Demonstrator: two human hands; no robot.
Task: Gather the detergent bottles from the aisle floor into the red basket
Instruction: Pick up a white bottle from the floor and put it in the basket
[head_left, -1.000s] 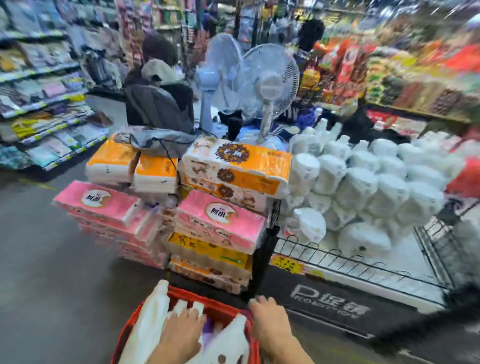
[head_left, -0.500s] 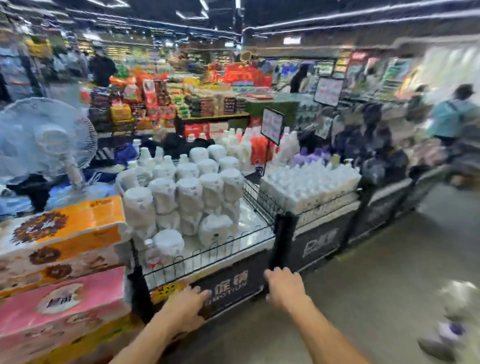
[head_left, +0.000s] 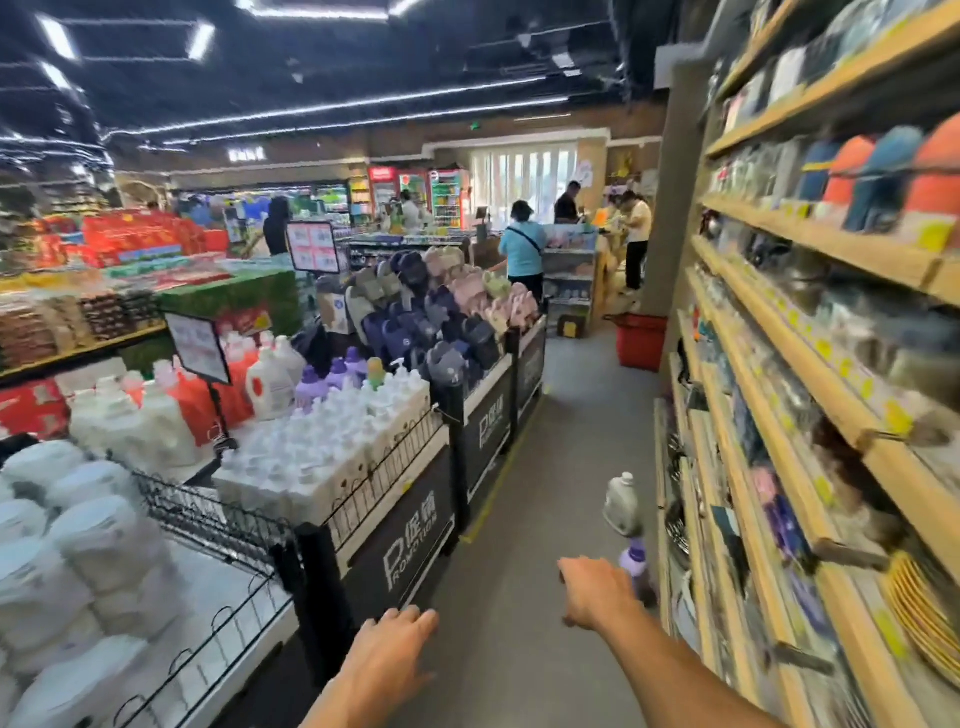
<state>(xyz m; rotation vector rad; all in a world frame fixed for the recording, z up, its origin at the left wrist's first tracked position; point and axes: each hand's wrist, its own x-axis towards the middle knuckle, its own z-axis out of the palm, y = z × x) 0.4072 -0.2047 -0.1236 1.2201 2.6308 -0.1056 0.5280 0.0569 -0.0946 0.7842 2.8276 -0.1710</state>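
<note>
Right hand (head_left: 597, 592) partly hides purple bottle (head_left: 639, 561); shelves (head_left: 810, 244) blurred.

The aisle floor (head_left: 524, 519) holds 1 white detergent bottle (head_left: 621, 501), 1 purple detergent bottle (head_left: 639, 564) and 1 red basket (head_left: 640, 340).

We read a large "P", "促销" and "PROMOTION" on the black front panel (head_left: 410, 540) at lower centre. The farther panel (head_left: 491, 423) repeats it. The price signs (head_left: 311, 247) are illegible.
</note>
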